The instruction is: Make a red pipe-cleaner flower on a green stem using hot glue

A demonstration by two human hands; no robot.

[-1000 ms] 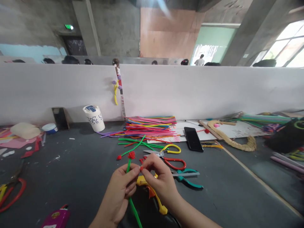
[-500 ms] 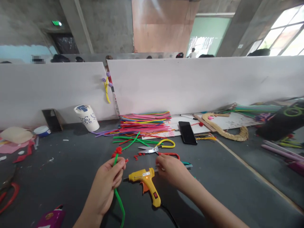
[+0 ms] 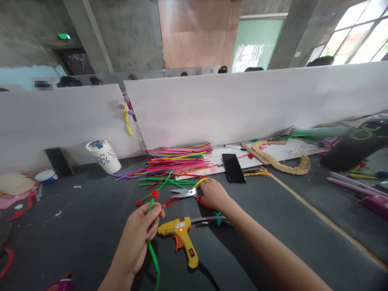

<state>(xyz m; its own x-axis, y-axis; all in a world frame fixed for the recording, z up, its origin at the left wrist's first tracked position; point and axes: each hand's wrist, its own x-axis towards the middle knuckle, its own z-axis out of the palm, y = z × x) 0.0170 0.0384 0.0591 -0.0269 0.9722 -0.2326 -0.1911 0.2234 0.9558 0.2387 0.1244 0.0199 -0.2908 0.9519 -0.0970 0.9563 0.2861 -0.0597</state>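
The right hand [image 3: 214, 195] has been moved to the scissors [image 3: 185, 193], grip unclear, at two o'clock from the left hand [image 3: 142, 228], where a red-topped green stem [image 3: 154, 258] is pinched; pickup seems underway, firm hold needed.

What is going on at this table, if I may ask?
A person's left hand holds a green stem topped with a red tuft, with a small red piece at the thumb. The right hand is at the handles of the scissors, whose blades are open. A yellow glue gun, its small light glowing, lies on the dark table beside the left hand.
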